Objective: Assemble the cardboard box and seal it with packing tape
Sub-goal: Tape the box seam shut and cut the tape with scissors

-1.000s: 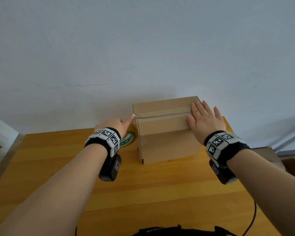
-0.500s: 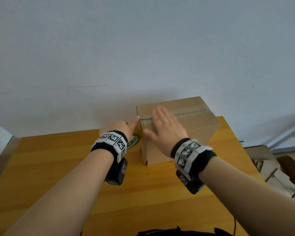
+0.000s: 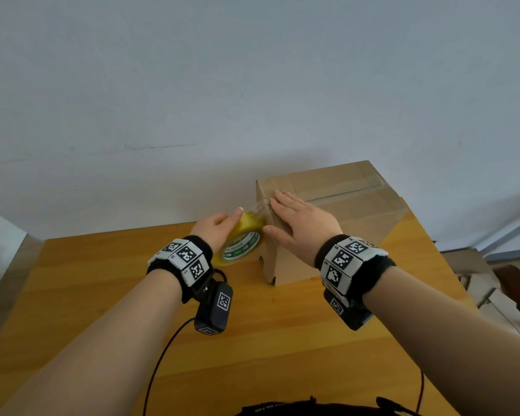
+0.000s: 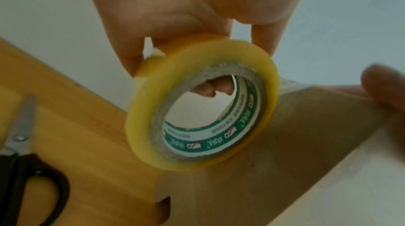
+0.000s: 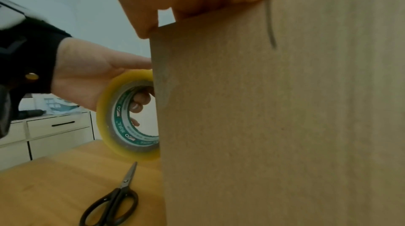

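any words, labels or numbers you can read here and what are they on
Green and white core label inside the yellow roll of packing tape: print and a small logo repeat, too blurred to read.
Black and white square markers on the wristbands: patterns only, no text.
Brown cardboard box: no print visible.

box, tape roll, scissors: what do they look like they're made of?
Box: brown cardboard, matte, with a fibrous, grainy face in the right wrist view.
Tape roll, held in the left hand: glossy, translucent yellowish film, likely plastic, on a printed green-and-white core, probably paper.
Scissors: grey blades, seemingly bare metal; black handles, apparently plastic.
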The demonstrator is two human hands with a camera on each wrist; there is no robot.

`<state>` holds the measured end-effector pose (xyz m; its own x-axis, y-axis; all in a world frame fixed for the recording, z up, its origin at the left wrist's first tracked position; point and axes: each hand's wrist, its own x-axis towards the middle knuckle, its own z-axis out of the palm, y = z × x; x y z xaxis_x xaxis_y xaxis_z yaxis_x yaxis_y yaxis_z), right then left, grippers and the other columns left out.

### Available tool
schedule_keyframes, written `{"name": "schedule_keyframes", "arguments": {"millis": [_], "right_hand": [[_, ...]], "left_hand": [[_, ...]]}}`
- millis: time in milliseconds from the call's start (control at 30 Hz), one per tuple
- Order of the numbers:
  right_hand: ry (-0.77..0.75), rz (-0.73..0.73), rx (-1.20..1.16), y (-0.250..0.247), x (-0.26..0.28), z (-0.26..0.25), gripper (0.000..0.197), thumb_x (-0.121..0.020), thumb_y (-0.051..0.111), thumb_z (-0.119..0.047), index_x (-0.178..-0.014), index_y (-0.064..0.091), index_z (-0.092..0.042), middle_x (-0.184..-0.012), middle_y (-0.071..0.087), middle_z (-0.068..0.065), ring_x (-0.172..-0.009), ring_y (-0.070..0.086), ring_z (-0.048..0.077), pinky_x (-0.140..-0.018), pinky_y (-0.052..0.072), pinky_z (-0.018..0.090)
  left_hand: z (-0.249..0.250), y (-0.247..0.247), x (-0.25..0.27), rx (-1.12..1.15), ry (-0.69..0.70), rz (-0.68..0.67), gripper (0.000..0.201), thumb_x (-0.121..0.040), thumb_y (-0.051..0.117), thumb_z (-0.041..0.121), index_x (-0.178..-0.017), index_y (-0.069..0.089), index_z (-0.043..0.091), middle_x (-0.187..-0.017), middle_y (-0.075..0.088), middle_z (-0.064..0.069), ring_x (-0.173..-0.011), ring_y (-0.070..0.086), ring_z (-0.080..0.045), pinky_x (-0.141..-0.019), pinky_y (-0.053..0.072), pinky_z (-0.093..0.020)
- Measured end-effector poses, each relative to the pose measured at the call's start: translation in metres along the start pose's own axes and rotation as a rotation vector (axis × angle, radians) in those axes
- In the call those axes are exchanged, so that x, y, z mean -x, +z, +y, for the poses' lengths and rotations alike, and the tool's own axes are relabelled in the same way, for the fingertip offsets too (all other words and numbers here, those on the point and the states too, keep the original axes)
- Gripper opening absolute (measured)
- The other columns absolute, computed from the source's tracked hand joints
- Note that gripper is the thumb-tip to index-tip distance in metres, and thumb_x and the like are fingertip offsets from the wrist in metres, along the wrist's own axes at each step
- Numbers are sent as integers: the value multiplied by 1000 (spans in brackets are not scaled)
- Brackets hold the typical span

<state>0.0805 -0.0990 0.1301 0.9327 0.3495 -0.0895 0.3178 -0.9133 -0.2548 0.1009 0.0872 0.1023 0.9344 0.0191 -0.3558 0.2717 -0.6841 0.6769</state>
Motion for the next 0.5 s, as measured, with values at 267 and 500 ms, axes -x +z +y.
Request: {"name": "schedule_keyframes", "arguments": {"millis": [267, 500], "right_hand": [[22, 62, -52, -2, 5, 6, 60, -89, 44, -50, -144, 27, -31, -153, 19, -16, -140, 18, 1, -108, 29, 28], [-2, 73, -33, -3, 11, 9, 53, -91, 44, -38, -142, 30, -33, -152, 21, -16, -140, 17, 2, -113, 14, 25]], "left_hand": [[-1, -8, 3, -157, -27, -11, 75, -78, 34, 74, -121, 58, 18, -110, 63, -7, -92, 58, -22, -85, 50, -34], [-1, 2, 1, -434, -112, -136, 99, -70, 26, 84, -138, 39, 13, -141, 44, -11, -123, 48, -29, -99, 42, -39]]}}
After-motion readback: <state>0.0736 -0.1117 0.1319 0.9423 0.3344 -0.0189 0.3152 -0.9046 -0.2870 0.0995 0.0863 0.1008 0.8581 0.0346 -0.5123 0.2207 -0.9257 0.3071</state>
